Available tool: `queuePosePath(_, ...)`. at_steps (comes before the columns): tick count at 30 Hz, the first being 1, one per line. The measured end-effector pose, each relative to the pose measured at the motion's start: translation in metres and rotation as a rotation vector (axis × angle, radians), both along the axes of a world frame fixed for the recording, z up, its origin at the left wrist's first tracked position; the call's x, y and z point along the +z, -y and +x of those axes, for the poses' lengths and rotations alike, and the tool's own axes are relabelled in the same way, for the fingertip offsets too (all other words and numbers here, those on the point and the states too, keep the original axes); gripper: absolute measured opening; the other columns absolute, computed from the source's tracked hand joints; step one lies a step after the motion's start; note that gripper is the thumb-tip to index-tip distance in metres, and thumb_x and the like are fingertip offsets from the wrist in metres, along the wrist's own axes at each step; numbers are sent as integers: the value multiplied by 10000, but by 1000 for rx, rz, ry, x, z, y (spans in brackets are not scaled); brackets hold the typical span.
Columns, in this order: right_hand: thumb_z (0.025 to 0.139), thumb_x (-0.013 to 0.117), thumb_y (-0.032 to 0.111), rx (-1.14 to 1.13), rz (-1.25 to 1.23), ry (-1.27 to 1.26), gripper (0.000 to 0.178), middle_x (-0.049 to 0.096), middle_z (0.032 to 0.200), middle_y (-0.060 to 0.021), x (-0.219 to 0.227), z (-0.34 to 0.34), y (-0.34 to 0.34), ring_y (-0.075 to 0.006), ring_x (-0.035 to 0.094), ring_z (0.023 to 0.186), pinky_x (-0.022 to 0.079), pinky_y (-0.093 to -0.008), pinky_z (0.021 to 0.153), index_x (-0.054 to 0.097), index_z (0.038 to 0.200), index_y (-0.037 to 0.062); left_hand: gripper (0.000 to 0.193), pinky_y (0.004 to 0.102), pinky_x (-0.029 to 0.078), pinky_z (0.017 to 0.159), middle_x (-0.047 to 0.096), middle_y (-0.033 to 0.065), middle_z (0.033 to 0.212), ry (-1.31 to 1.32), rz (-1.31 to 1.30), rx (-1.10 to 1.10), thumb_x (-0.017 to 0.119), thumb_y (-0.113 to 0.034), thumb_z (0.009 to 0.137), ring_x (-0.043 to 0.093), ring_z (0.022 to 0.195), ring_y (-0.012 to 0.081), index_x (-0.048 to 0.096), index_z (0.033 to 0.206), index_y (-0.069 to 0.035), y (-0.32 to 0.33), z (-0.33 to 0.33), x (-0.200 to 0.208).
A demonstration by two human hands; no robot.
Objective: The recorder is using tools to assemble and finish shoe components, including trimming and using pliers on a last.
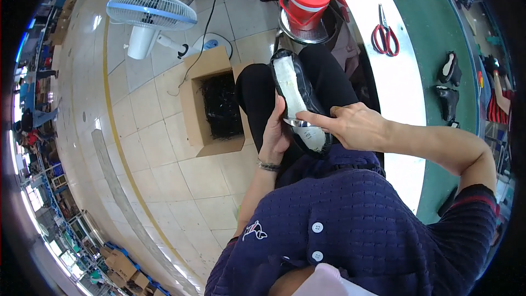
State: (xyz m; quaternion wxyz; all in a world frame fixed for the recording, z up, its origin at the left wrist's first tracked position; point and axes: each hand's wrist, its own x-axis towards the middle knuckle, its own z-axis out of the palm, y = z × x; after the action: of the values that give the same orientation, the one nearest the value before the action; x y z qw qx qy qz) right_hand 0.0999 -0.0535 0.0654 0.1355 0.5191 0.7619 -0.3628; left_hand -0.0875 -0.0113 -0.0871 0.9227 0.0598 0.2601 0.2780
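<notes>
A black shoe upper [313, 100] lies bottom side up above my lap. Its pale insole [287, 79] faces me, with a shiny metal band [298, 123] across it toward the near end. My left hand [275, 131] is closed around the shoe's left side, thumb along the edge. My right hand [355, 126] comes in from the right. Its index finger stretches onto the insole by the metal band, while the other fingers are curled in; whatever they may hold is hidden.
Left of my legs stands an open cardboard box [211, 149] with black scraps. A white fan [143, 41] is beyond it. Red-handled scissors [386, 38] lie on the white table edge [402, 85]; black shoes [448, 101] rest on the green belt [433, 66]. A red bucket [308, 5] stands ahead.
</notes>
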Motion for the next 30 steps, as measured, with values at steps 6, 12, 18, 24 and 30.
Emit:
queuePosePath(6, 883, 576, 109, -193, -14, -133, 640, 648, 783, -226, 0, 4, 11, -371, 669, 686, 547, -443, 639, 307, 1452, 223, 709, 309, 414, 981, 453, 63, 1369, -194, 212, 58, 579, -249, 918, 491, 1178, 166, 209, 1513, -145, -1, 25, 30)
queuePosePath(12, 914, 552, 154, 136, 216, -157, 554, 675, 788, -204, 58, -11, -59, -369, 675, 693, 548, -466, 645, 353, 1429, 114, 680, 294, 402, 991, 452, 64, 1366, -211, 234, 24, 563, -224, 926, 485, 1177, 156, 227, 1506, -113, -4, 12, 13)
queuePosePath(18, 953, 531, 247, 139, 363, 131, 643, 629, 642, -149, -14, 20, -90, -276, 657, 575, 523, -406, 495, 194, 1499, 215, 734, 281, 381, 1011, 453, 46, 1379, -207, 295, -30, 599, -182, 917, 463, 1219, 146, 192, 1525, -125, -14, 11, 29)
queuePosePath(24, 945, 544, 212, 49, 621, -275, 677, 594, 625, -134, -7, 8, -75, -295, 601, 507, 507, -398, 509, 174, 1510, 241, 739, 286, 402, 993, 476, 41, 1361, -218, 283, -29, 606, -172, 917, 500, 1169, 137, 189, 1528, -146, -16, 6, 35)
queuePosePath(30, 937, 548, 220, 80, 462, 73, 646, 581, 577, -136, 2, -1, -68, -319, 609, 522, 498, -435, 514, 228, 1497, 244, 807, 299, 460, 924, 507, 43, 1281, -253, 263, -88, 644, -162, 886, 538, 1096, 134, 162, 1532, -166, -22, -3, 37)
